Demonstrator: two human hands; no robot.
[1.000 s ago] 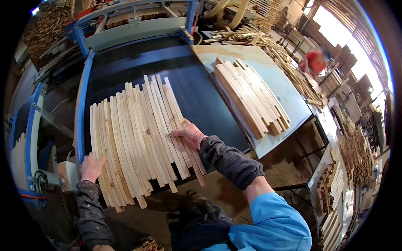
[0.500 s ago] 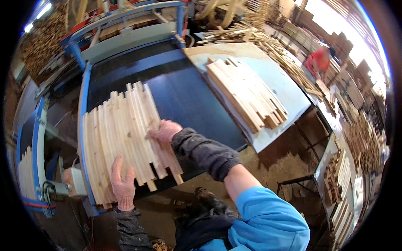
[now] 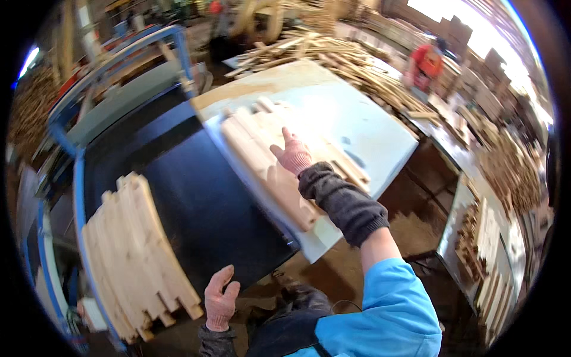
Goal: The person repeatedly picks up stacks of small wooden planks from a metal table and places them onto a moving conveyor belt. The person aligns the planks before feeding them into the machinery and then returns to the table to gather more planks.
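Observation:
My right hand (image 3: 291, 153), in a pinkish knitted glove, reaches over a stack of pale wooden strips (image 3: 262, 140). Its fingers are apart; blur hides whether they touch the top strips. The stack lies on a light-blue sheet-topped table (image 3: 380, 137). Near the front edge of a dark flat machine bed (image 3: 184, 178), my left hand (image 3: 220, 300) hovers with thumb and fingers spread, holding nothing. To its left, a row of wooden strips (image 3: 134, 256) lies side by side on the bed, their near ends uneven.
A blue machine frame (image 3: 122, 77) spans the bed's far end. Loose strips (image 3: 333, 56) are heaped behind the table. A person in red (image 3: 425, 65) stands at the far right, and a side table at right bears more strips (image 3: 488, 238).
My view has swung to the right. My right hand has left the strips on the machine bed and moved over the stack on the table. My left hand has come away from the row.

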